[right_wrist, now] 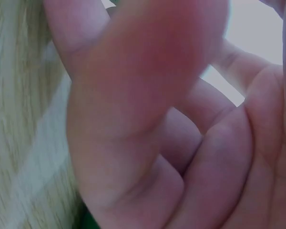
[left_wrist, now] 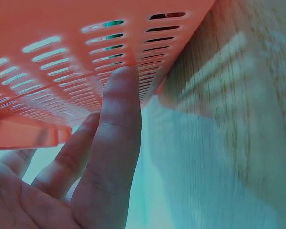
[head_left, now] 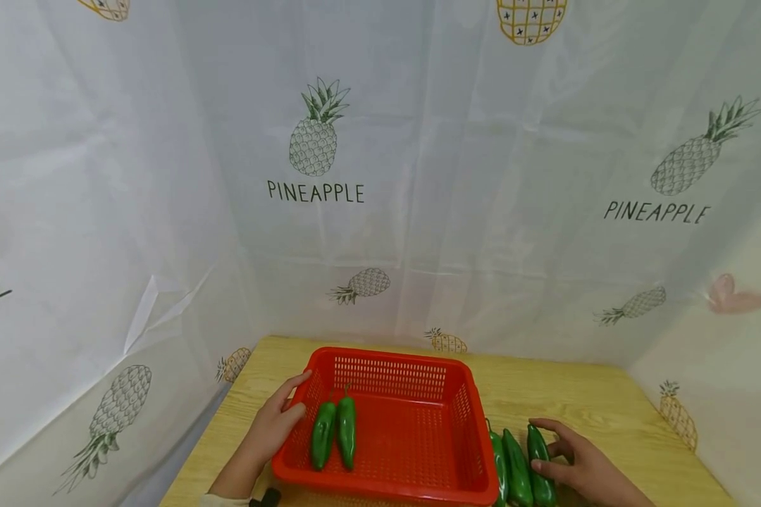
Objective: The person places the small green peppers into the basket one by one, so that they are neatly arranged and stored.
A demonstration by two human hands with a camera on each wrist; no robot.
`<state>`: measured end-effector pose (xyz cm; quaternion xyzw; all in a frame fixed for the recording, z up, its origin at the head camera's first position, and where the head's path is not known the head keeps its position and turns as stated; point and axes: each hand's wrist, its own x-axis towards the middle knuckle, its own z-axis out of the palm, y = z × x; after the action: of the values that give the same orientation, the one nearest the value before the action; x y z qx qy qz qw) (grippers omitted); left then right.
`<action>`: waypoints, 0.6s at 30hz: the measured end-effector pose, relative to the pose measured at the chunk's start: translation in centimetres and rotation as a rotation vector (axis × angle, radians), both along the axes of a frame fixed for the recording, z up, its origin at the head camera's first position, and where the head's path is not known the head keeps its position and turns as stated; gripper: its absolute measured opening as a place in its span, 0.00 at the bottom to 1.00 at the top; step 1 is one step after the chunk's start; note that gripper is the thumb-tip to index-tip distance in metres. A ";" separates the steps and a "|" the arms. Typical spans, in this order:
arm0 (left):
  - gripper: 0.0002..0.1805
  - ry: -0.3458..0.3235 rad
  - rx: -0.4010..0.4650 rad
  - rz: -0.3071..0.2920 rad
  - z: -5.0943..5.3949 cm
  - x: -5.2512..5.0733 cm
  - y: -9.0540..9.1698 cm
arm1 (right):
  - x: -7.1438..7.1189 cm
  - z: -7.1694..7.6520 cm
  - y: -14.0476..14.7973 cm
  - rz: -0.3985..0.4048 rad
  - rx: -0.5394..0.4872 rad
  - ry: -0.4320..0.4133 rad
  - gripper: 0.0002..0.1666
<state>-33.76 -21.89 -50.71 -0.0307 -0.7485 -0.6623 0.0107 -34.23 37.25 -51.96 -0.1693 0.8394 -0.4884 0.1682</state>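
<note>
A red plastic basket (head_left: 412, 422) with slotted walls stands on the wooden table. Inside, toward its left wall, lie two long green chili peppers (head_left: 323, 435). My left hand (head_left: 275, 422) holds the basket's left side, thumb near the rim; in the left wrist view its fingers (left_wrist: 117, 129) press the slotted outer wall. To the right of the basket, green peppers (head_left: 516, 468) lie side by side on the table. My right hand (head_left: 577, 461) pinches the rightmost pepper (head_left: 539, 475), thumb on its side and index finger at its upper end. In the right wrist view the fingers hide most of this pepper.
The light wooden table (head_left: 564, 387) extends behind and right of the basket. A white sheet (head_left: 456, 211) printed with pineapples hangs behind it and along both sides. A small black object (head_left: 266, 498) shows beside my left wrist.
</note>
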 end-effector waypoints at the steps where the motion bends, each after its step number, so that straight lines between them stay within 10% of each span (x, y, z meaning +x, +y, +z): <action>1: 0.36 0.000 -0.003 -0.002 0.0 0.0 0.0 | 0.0 0.0 0.0 0.003 -0.005 -0.004 0.45; 18: 0.35 -0.007 -0.003 0.014 -0.3 0.0 -0.1 | -0.2 3.9 0.2 0.048 0.056 0.068 0.45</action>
<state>-33.76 -22.01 -50.97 -0.0235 -0.7499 -0.6611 0.0126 -34.42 37.40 -48.09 -0.2008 0.8536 -0.4546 0.1560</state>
